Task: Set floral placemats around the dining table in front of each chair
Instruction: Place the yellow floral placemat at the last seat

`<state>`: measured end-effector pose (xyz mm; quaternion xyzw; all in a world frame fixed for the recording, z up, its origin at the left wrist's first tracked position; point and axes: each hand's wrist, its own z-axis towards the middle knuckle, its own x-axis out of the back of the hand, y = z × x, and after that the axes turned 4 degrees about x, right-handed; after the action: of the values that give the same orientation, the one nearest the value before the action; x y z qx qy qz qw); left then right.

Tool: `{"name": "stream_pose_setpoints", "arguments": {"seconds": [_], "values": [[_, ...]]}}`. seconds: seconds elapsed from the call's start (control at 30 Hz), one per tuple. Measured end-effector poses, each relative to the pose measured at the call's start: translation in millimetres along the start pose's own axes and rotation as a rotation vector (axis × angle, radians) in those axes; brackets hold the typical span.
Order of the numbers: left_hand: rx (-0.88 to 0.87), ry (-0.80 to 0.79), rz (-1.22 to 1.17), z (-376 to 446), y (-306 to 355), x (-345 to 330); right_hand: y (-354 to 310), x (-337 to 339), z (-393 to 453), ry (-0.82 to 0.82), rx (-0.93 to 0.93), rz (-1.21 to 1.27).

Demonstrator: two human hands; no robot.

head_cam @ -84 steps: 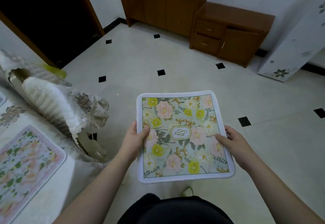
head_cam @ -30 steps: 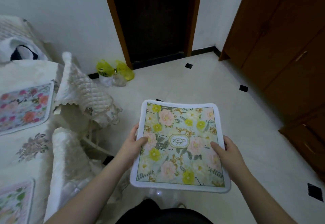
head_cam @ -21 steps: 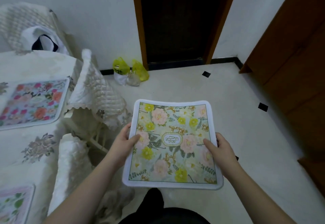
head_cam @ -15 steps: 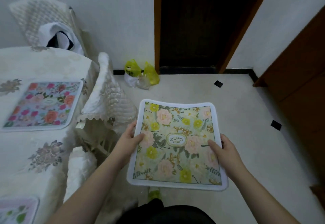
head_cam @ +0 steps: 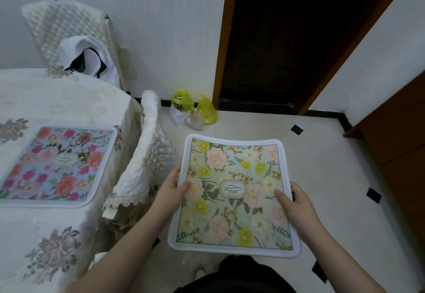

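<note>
Placemat in hand: yellow-and-pink floral placemat (head_cam: 234, 197) with a white border and a "GARDEN" oval at its centre, held flat above the tiled floor (head_cam: 322, 166), to the right of the table (head_cam: 57, 99).
Left hand (head_cam: 171, 191): grips the mat's left edge, thumb on top; the fingers are hidden beneath.
Right hand (head_cam: 296, 205): grips the right edge, thumb lying on the print, fingers curled round the rim.
Placemat on table: pink-and-orange floral mat (head_cam: 57, 166) lies flat near the table's edge.
Chairs: one covered chair (head_cam: 142, 154) tucked beside that mat; another (head_cam: 66, 28) by the wall.
Floor by door: yellow plastic bags (head_cam: 195, 108), perhaps with a clear one between.
</note>
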<state>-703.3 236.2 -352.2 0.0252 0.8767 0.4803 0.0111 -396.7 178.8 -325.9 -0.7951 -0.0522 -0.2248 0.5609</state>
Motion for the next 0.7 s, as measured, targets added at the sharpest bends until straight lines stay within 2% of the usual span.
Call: {"name": "stream_pose_setpoints", "arguments": {"seconds": [0.3,0.7], "values": [[-0.038,0.104,0.090,74,42,-2,-22,-12,106,-0.053,0.034,0.016],[-0.053,0.194,0.095,196,143,-33,-75,0,293,-0.161,0.073,0.118]]}}
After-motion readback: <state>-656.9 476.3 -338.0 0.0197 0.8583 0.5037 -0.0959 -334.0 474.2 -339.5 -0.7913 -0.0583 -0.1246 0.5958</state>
